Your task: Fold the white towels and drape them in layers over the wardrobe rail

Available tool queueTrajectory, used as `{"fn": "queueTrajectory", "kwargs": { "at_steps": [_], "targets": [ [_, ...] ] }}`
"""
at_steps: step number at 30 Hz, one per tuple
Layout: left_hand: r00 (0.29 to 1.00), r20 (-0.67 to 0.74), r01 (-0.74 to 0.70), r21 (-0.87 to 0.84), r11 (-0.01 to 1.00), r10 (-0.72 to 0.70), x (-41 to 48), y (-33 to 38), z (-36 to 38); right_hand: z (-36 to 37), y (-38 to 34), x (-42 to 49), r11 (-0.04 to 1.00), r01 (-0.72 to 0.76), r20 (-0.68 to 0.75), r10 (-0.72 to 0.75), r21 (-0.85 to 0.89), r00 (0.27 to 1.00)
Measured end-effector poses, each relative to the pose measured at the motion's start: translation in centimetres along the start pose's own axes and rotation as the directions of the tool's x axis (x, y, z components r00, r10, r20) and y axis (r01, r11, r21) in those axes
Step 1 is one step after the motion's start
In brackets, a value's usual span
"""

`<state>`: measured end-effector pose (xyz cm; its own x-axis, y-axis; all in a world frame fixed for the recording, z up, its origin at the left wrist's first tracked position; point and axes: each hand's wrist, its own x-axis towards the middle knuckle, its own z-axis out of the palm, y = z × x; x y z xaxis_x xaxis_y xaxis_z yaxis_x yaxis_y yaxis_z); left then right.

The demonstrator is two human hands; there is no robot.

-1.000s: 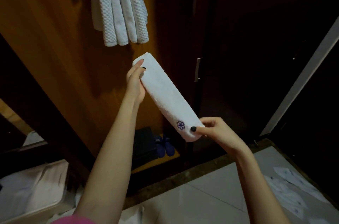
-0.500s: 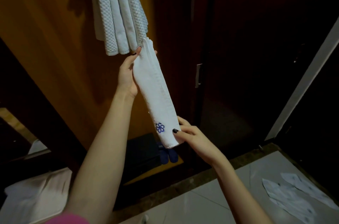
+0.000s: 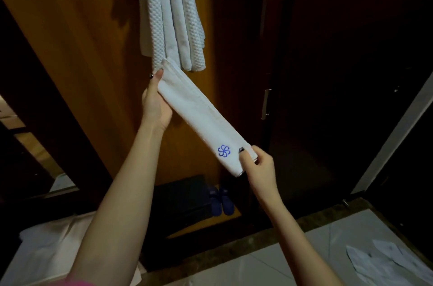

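A narrow folded white towel [image 3: 199,112] with a blue flower emblem slants from upper left to lower right in front of the open wardrobe. My left hand [image 3: 155,100] grips its upper end, thumb along the edge. My right hand [image 3: 255,168] pinches its lower end beside the emblem. Just above the towel's top end hang several white waffle-weave towels [image 3: 172,16], draped side by side from the top of the frame. The rail itself is out of view.
The wooden wardrobe wall [image 3: 82,63] stands behind the towels. On the wardrobe floor sit a dark box [image 3: 182,201] and blue slippers [image 3: 221,201]. A dark door with a metal handle [image 3: 266,104] is to the right. White linen [image 3: 46,250] lies lower left, white cloths [image 3: 386,262] lower right.
The towel has tilted from steep to more slanted. My right hand swung its lower end out to the right, and my left hand now holds the top end just below the hanging towels.
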<state>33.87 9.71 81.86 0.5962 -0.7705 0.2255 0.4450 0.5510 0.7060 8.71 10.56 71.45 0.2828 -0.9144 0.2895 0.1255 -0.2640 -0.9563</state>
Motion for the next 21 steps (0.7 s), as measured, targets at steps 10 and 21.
{"fn": "queueTrajectory", "kwargs": {
  "at_steps": [10, 21],
  "targets": [
    [0.96, -0.224, -0.109, 0.251, 0.962, 0.168, 1.9, 0.9, -2.4, -0.3, -3.1, 5.5, 0.987, 0.135, 0.011, -0.136, 0.089, 0.991],
    [0.9, -0.194, -0.295, 0.39, 0.872, 0.391, 5.6, 4.9, -1.1, 0.7, -8.3, 15.3, 0.998, 0.026, 0.221, -0.036, 0.049, 0.974]
  ]
}}
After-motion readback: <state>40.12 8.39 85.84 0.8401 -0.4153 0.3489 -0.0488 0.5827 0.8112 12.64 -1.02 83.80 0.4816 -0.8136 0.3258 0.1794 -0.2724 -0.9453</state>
